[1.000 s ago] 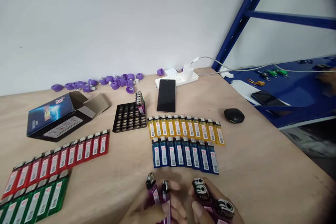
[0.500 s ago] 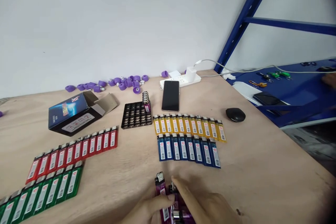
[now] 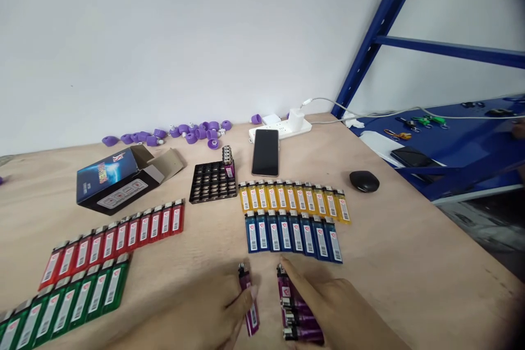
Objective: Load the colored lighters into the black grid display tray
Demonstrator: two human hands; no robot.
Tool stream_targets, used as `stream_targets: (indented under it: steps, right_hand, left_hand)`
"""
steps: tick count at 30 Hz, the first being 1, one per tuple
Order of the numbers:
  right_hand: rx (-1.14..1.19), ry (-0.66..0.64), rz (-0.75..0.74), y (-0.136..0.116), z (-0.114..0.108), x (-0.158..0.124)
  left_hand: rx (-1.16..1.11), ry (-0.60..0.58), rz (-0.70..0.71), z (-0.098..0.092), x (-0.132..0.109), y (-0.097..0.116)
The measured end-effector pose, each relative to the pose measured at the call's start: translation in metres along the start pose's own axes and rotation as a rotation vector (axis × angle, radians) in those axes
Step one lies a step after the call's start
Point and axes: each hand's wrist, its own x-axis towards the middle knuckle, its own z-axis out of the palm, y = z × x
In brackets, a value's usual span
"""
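Note:
My left hand [image 3: 209, 306] is closed on a single purple lighter [image 3: 253, 314], thumb across its body and metal top pointing away from me. To the right, my right hand [image 3: 344, 311] grips a cluster of several purple lighters [image 3: 303, 319], most lying sideways. Its index finger reaches to the metal top of one lighter that points away; the palm side is hidden. Beyond my hands is a row of blue lighters [image 3: 284, 233], with a row of yellow lighters [image 3: 290, 197] behind it. A black slotted tray [image 3: 205, 188] has a few purple lighters [image 3: 229, 168] standing in its far right corner.
Rows of red lighters [image 3: 121, 236] and green lighters [image 3: 81, 302] lie at the left. An opened blue-black box [image 3: 110, 178], scattered purple caps [image 3: 200, 132], a phone [image 3: 266, 153], a power strip [image 3: 283, 128] and a black mouse [image 3: 364, 181] stand farther back. A blue rack [image 3: 373, 44] rises at the right.
My hands have moved apart. The left one has drawn one purple lighter leftward from the cluster, while the right has shifted slightly right with the others.

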Motion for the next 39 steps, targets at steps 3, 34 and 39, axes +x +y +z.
stream_targets:
  steps: [3, 34, 39]
  right_hand:
    - [-0.017, 0.010, -0.043, 0.005, 0.006, -0.004]
    - [0.208, 0.009, 0.091, -0.009, -0.010, 0.008]
    - [0.165, -0.054, 0.129, -0.009, -0.008, 0.009]
  left_hand:
    - [0.144, -0.042, -0.140, 0.004, 0.008, -0.001]
    - [0.198, -0.363, -0.460, 0.008, 0.023, 0.011]
    - [0.147, -0.345, -0.444, 0.007, 0.021, 0.008]
